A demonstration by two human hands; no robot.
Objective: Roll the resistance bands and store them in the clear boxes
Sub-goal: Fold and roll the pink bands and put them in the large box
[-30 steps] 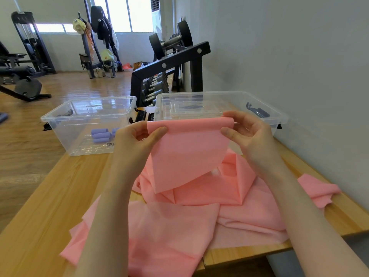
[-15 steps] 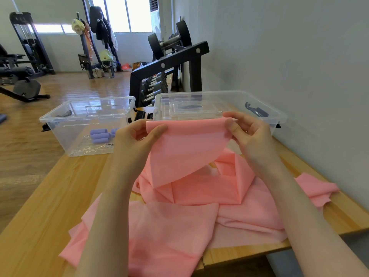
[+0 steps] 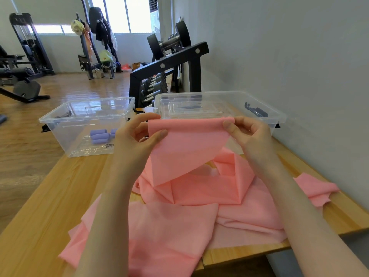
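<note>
A long pink resistance band [image 3: 185, 148] lies crumpled across the wooden table, and its end is lifted above the pile. My left hand [image 3: 137, 140] pinches the left corner of that end between thumb and fingers. My right hand [image 3: 247, 134] pinches the right corner, fingers curled over the top edge. Behind my hands stand two clear boxes: the left one [image 3: 60, 124] holds rolled purple bands [image 3: 98, 134], the right one [image 3: 265, 114] has a clear lid lying inside it.
The wooden table [image 3: 50, 206] runs along a grey wall on the right. A black dumbbell rack [image 3: 169, 64] stands behind the boxes. Gym machines and a coat stand are far back on the wooden floor. The band hangs over the table's near edge.
My right hand's fingers have curled further over the band's top edge. The held end has shifted slightly, and both hands stay at about the same height.
</note>
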